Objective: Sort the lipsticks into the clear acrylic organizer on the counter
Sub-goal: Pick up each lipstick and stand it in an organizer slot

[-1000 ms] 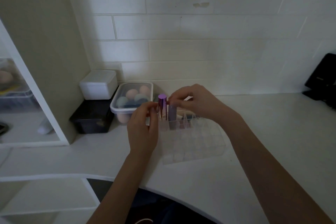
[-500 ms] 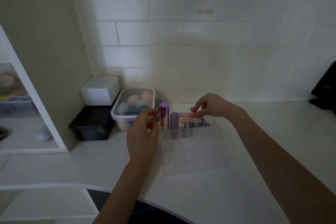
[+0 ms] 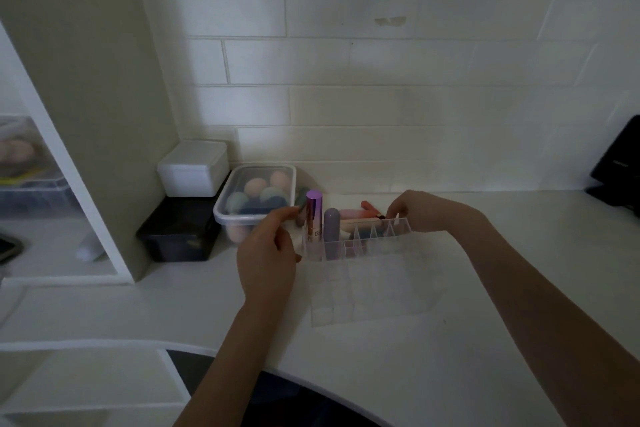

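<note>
Two lipsticks (image 3: 314, 215) stand upright in the back-left slots of the clear organizer (image 3: 367, 274). More lipsticks (image 3: 360, 213) lie behind it, where the right hand (image 3: 419, 211) reaches, its grip hidden. The left hand (image 3: 266, 256) hovers loosely curled, empty, beside its left wall.

Bare forearms — no sleeves (dark lap garment)

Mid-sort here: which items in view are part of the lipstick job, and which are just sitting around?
Job:
clear acrylic organizer
purple-capped lipstick
lilac lipstick
loose lipsticks behind it
left hand
right hand

Bystanders:
sponge container
white box
black box
</note>
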The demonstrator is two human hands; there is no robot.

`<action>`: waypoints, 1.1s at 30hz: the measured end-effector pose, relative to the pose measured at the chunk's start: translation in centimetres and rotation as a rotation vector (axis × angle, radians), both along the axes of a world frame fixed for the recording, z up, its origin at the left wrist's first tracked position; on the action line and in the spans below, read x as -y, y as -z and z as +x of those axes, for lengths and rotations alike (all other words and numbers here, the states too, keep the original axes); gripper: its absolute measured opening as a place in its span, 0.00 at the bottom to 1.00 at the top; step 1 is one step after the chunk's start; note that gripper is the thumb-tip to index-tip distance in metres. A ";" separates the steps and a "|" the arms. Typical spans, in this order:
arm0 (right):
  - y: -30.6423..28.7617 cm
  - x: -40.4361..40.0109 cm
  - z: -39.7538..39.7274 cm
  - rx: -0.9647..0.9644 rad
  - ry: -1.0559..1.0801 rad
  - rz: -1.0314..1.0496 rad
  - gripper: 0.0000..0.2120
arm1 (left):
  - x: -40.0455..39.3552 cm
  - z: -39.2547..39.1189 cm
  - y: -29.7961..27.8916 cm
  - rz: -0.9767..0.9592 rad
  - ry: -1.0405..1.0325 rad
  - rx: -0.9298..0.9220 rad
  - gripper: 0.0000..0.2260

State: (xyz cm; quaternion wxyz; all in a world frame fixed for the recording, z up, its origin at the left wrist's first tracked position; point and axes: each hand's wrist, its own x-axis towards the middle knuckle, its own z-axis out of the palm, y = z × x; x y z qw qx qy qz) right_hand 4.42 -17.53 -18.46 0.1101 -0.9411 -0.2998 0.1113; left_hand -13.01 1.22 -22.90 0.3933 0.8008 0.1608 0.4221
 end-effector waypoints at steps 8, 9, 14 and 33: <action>-3.6 2.0 -3.6 -0.038 0.125 0.787 0.01 | 2.9 -3.5 -1.1 0.060 -0.041 0.268 0.12; -4.2 2.1 -4.7 -0.061 0.077 0.876 0.04 | 3.5 -3.9 -1.2 0.130 0.017 0.278 0.13; -5.4 1.9 -10.3 -0.206 -0.101 0.991 0.10 | 5.6 -4.3 -2.5 0.225 0.393 0.160 0.23; -1.8 -1.4 -9.8 0.119 -0.038 1.048 0.04 | 2.9 -3.7 -1.1 -0.142 0.065 0.085 0.07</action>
